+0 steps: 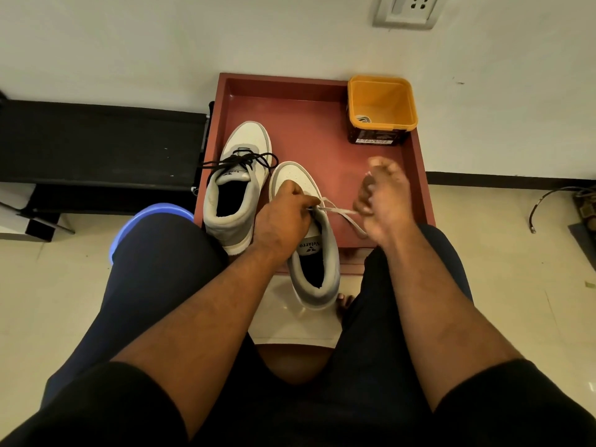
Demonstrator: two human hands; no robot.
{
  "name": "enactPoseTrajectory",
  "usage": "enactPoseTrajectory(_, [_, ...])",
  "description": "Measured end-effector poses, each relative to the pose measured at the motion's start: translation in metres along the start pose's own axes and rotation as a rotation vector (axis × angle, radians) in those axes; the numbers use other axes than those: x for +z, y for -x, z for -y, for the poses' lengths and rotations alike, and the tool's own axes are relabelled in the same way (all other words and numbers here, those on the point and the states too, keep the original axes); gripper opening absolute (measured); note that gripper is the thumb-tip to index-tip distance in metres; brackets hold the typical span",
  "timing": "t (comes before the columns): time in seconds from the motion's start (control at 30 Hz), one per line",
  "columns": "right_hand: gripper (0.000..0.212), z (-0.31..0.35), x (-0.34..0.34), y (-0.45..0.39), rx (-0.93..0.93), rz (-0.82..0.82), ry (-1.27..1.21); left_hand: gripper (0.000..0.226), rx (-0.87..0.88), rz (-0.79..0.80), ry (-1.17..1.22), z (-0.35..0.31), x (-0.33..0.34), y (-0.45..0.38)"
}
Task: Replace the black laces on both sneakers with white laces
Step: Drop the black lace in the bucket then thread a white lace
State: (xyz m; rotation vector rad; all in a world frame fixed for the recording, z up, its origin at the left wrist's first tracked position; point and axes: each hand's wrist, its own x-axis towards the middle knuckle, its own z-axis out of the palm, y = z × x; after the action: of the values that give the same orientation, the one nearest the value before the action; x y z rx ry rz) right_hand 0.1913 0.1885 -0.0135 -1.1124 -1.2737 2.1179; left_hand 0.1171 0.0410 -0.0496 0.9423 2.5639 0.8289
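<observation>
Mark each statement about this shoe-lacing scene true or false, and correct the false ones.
1. The grey-and-white sneaker on the left has black laces. True.
2. The square yellow plastic tub stands in the near left corner of the reddish-brown tray. False: it stands in the far right corner.
3. The left hand rests on the grey-and-white sneaker on the right. True.
4. The flat white lace runs between the two hands. True.
5. The right hand grips the black laces. False: it is at the white lace.
</observation>
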Motion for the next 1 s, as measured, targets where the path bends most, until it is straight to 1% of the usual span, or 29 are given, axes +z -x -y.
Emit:
enactPoseTrajectory(0.07, [0.015,-0.013,0.004,0.002,-0.046,0.098,0.492,0.030,0.010,0.019,-0.028,0.000,0.000,0.000])
enactPoseTrajectory(0.13, [0.014,-0.029,0.006,0.000,0.007,0.215,0.796,0.030,0.002,0.014,-0.040,0.000,-0.001,0.001])
enactPoseTrajectory(0.17, [0.011,-0.034,0.005,-0.001,-0.011,0.256,0.939,0.030,-0.001,0.007,-0.040,0.000,-0.002,0.001])
enactPoseTrajectory(0.2, [0.010,-0.037,0.004,-0.005,-0.068,0.281,1.079,0.030,-0.004,0.001,-0.038,0.000,-0.002,0.001])
enactPoseTrajectory(0.23, [0.010,-0.038,0.003,-0.008,-0.123,0.289,1.174,0.030,-0.008,-0.001,-0.034,0.000,-0.002,0.001])
enactPoseTrajectory(0.27, [0.011,-0.038,0.002,-0.009,-0.147,0.283,1.209,0.030,-0.011,-0.002,-0.030,0.000,-0.003,0.001])
enactPoseTrajectory(0.3, [0.013,-0.036,0.002,-0.008,-0.154,0.282,1.187,0.030,-0.009,-0.003,-0.025,0.000,-0.003,0.001])
enactPoseTrajectory(0.33, [0.015,-0.036,0.003,-0.006,-0.130,0.285,1.097,0.031,-0.006,-0.004,-0.021,0.000,-0.003,0.001])
enactPoseTrajectory(0.37, [0.017,-0.033,0.006,-0.002,-0.092,0.284,0.930,0.031,-0.004,-0.004,-0.020,0.001,-0.003,0.001])
enactPoseTrajectory(0.4, [0.019,-0.029,0.009,0.002,-0.047,0.269,0.703,0.032,-0.004,0.000,-0.026,0.001,-0.003,0.000])
enactPoseTrajectory(0.47, [0.021,-0.015,0.012,0.008,0.050,0.222,0.164,0.031,-0.016,0.011,-0.034,0.001,-0.003,-0.001])
enactPoseTrajectory(0.53, [0.020,-0.002,0.007,0.008,0.094,0.157,-0.356,0.030,-0.027,0.004,-0.012,0.002,-0.002,-0.001])
enactPoseTrajectory(0.57, [0.020,0.002,0.002,0.006,0.099,0.113,-0.532,0.030,-0.030,-0.005,0.003,0.003,-0.002,-0.001])
enactPoseTrajectory(0.6, [0.022,0.003,-0.004,0.002,0.098,0.057,-0.617,0.030,-0.032,-0.014,0.012,0.003,-0.003,-0.001])
enactPoseTrajectory(0.63, [0.023,0.003,-0.009,-0.001,0.094,0.006,-0.599,0.029,-0.035,-0.019,0.016,0.004,-0.003,-0.001])
enactPoseTrajectory(0.67, [0.023,0.003,-0.013,-0.003,0.088,-0.035,-0.517,0.030,-0.036,-0.023,0.018,0.004,-0.002,-0.001])
enactPoseTrajectory(0.7, [0.020,0.003,-0.015,-0.002,0.073,-0.049,-0.375,0.030,-0.038,-0.028,0.021,0.004,-0.002,-0.001])
enactPoseTrajectory(0.73, [0.015,0.001,-0.014,-0.002,0.046,-0.046,-0.172,0.030,-0.042,-0.034,0.029,0.004,-0.001,-0.001])
enactPoseTrajectory(0.77, [0.009,-0.001,-0.012,-0.002,0.006,-0.017,0.083,0.031,-0.046,-0.041,0.041,0.004,0.000,-0.001])
enactPoseTrajectory(0.83, [0.004,-0.015,-0.006,-0.004,-0.107,0.114,0.667,0.035,-0.056,-0.049,0.064,0.004,0.001,-0.001])
enactPoseTrajectory(0.87, [0.007,-0.026,-0.003,-0.006,-0.163,0.206,0.919,0.038,-0.060,-0.052,0.071,0.004,0.000,0.000])
enactPoseTrajectory(0.9, [0.012,-0.034,-0.001,-0.007,-0.190,0.280,1.092,0.041,-0.067,-0.054,0.077,0.004,0.000,0.000])
enactPoseTrajectory(0.93, [0.015,-0.040,0.001,-0.009,-0.196,0.311,1.173,0.044,-0.077,-0.058,0.087,0.005,-0.001,0.000])
enactPoseTrajectory(1.0, [0.012,-0.043,0.003,-0.011,-0.181,0.295,1.165,0.050,-0.089,-0.070,0.115,0.005,-0.002,0.001])
